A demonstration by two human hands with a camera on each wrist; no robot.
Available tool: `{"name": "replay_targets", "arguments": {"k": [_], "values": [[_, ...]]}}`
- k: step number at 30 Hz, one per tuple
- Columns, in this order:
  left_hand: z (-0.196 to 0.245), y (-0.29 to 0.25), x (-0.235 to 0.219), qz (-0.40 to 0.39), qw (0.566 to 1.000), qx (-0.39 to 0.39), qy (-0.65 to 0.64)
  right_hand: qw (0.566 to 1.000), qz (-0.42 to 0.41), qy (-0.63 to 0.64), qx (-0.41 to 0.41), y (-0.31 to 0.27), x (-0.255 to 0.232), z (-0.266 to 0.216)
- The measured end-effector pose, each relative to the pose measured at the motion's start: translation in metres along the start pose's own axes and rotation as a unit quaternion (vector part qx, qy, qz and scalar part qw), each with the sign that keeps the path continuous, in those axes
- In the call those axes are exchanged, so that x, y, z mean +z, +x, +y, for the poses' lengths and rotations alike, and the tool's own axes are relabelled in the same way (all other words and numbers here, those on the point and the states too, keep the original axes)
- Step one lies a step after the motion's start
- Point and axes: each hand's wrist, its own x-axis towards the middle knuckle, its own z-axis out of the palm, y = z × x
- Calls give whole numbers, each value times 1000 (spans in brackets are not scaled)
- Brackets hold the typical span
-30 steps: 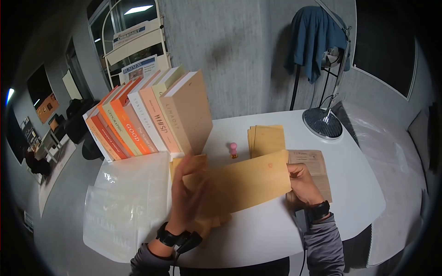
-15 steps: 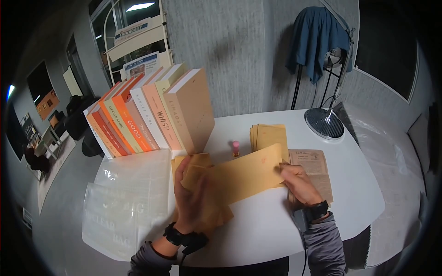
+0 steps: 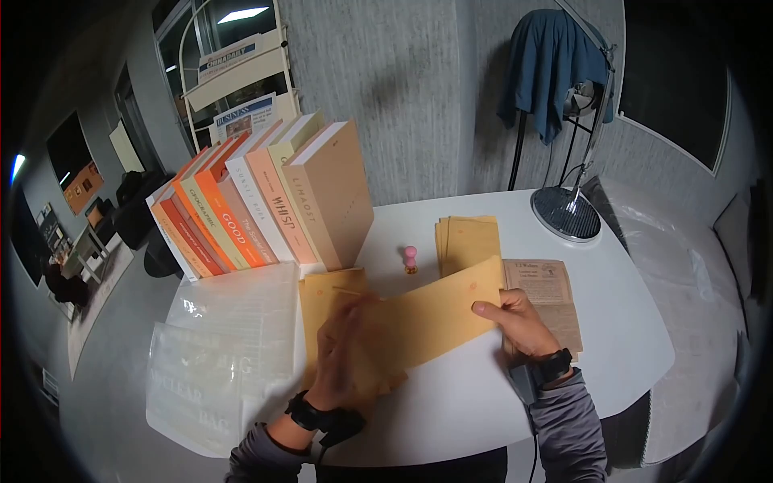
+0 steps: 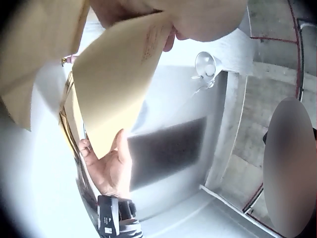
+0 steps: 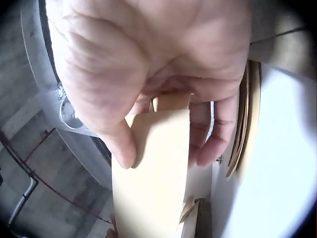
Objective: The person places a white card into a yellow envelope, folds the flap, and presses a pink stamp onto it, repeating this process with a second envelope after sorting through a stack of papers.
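A long tan paper envelope (image 3: 435, 314) with a small reddish mark near its right end is held up over the table, sloping down to the left. My right hand (image 3: 525, 324) pinches its right end, thumb (image 5: 121, 146) flat on the near face and fingers behind. At the other end my left hand (image 3: 334, 358), blurred in the head view, grips the envelope; the left wrist view shows its fingers (image 4: 170, 40) at the paper's edge. Under and behind that hand lie more tan envelopes (image 3: 320, 291), partly hidden.
A pink-handled stamp (image 3: 411, 256) with a gold base stands beyond the envelope. Behind it lies a tan envelope stack (image 3: 477, 235), with brown printed papers (image 3: 541, 278) at right. Books (image 3: 334, 193) and clear plastic bags (image 3: 217, 354) are left; a lamp base (image 3: 566, 213) stands back right.
The right thumb has come onto the envelope's face. My left hand, its fingers raised earlier, has closed in on the left end. The envelope dipped leftward, then came slightly back right.
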Motion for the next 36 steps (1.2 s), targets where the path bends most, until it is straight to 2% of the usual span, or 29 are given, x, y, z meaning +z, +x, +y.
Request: {"name": "replay_targets", "arguments": {"k": [4,6,7,9,12,13,15,18,20,21,24,25,27,30,33,36], "values": [[-8,0,-9,-71,995,-39,53,994,86,56,-41,6,1,-4],[-12,-1,-9,-91,989,-44,107,979,153,87,-105,9,16,-14],[-10,-3,-7,-95,990,-68,81,968,186,102,-136,9,21,-17],[-3,-9,-1,-103,988,-115,31,975,164,67,-135,7,13,-15],[-4,-8,3,-159,966,-161,121,981,149,47,-114,10,3,-6],[2,-8,6,-202,938,-180,218,983,146,44,-105,11,1,-3],[28,-8,19,-279,846,-212,401,989,122,2,-83,9,-3,5],[10,-14,10,-304,901,-203,233,991,113,0,-74,9,3,5],[-14,-20,-12,-249,934,-252,45,988,126,59,-64,8,11,-2],[-18,-21,-17,-218,936,-272,-51,983,136,108,-53,8,14,-8],[-19,-16,-11,-214,936,-232,154,974,134,179,-20,8,13,-10],[-18,-15,-9,-227,927,-242,177,973,128,191,-9,7,10,-9],[-13,-14,-3,-250,905,-262,223,985,115,126,-5,7,5,2],[7,-12,22,-206,844,-343,357,998,63,-6,-31,6,6,9],[-27,-20,0,-203,920,-210,262,994,9,-105,-41,1,14,0],[-37,-16,-3,-182,951,-199,154,990,-8,-135,-45,0,14,1]]}}
